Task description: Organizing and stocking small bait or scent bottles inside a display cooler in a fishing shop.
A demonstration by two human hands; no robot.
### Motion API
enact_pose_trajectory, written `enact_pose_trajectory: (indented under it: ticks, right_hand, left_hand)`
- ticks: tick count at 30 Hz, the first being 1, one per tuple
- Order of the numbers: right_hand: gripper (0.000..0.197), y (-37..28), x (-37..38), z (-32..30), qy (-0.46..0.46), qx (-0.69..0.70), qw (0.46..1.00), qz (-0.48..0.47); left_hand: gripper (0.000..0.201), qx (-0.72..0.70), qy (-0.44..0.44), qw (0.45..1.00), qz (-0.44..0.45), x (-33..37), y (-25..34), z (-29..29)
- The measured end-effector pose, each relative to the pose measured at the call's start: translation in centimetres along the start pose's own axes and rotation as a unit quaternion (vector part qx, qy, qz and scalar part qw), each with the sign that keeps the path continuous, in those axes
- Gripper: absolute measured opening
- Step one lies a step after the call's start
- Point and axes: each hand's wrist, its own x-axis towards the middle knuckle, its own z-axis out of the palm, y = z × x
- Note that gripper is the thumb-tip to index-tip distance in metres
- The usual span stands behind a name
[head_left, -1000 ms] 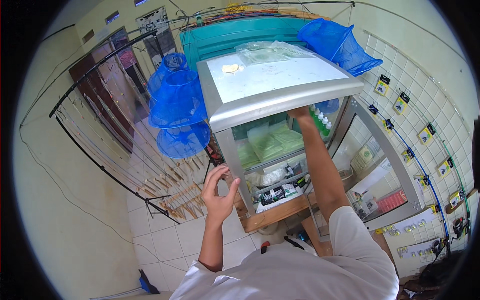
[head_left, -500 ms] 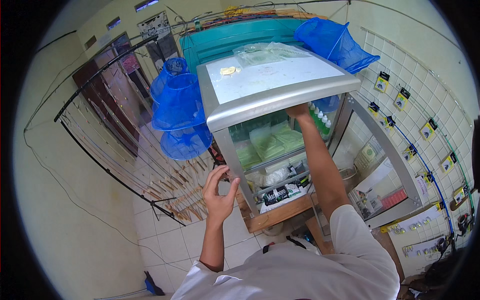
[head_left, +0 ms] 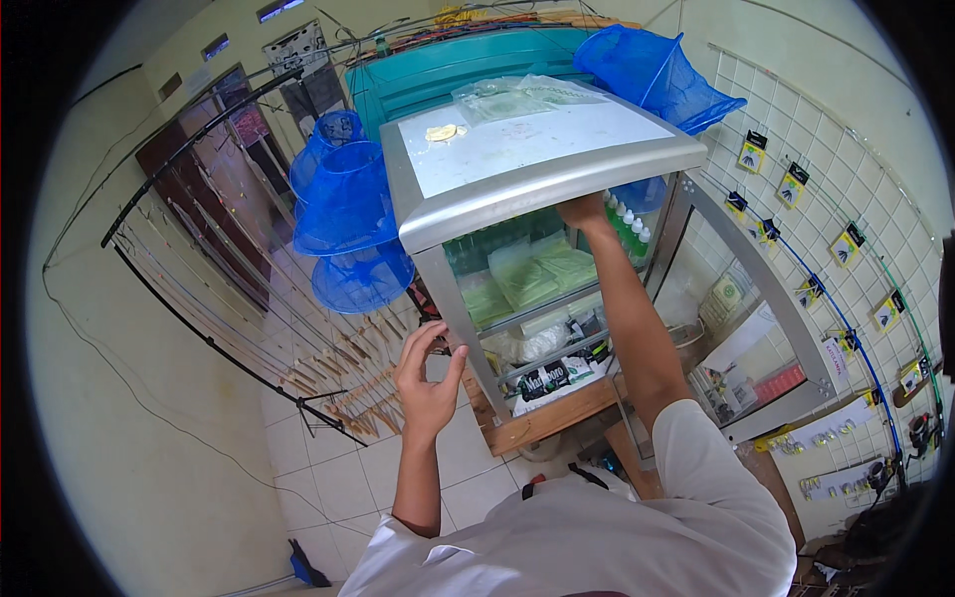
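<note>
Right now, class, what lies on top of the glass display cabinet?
On the display cabinet top lie clear plastic bags and a small yellowish item. Whatever sits beneath the bags is covered.

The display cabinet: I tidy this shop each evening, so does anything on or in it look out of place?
Loose clear plastic bags and a small yellowish scrap lie on the display cabinet's top rather than on a shelf. The right hand reaches under the top edge; the left hand hovers, holding nothing. Nothing looks spilled or broken.

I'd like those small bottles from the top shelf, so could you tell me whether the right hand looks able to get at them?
Probably yes: the right hand is already up inside the cabinet, right beside the small bottles, with nothing visible between them.
</note>
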Motion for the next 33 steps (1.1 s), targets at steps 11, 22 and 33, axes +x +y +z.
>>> enact_pose_trajectory:
  ticks: [11, 22, 33]
  right_hand:
    - [0.041, 0.2, -0.3, -0.7, 0.001, -0.046, 0.999, -0.017]
    - [0.023, -7.3, -6.7, -9.0, 0.096, 0.281, 0.947, 0.121]
    - [0.016, -12.8, -18.2, -11.7, 0.084, 0.548, 0.809, 0.197]
  left_hand:
    - [0.04, -0.004, 0.001, 1.0, -0.001, -0.4, 0.4, 0.0]
    - [0.049, 0.003, 0.024, 1.0, -0.009, -2.0, 2.5, 1.6]
    - [0.052, 0.051, 0.082, 0.995, -0.026, -7.3, 7.4, 3.9]
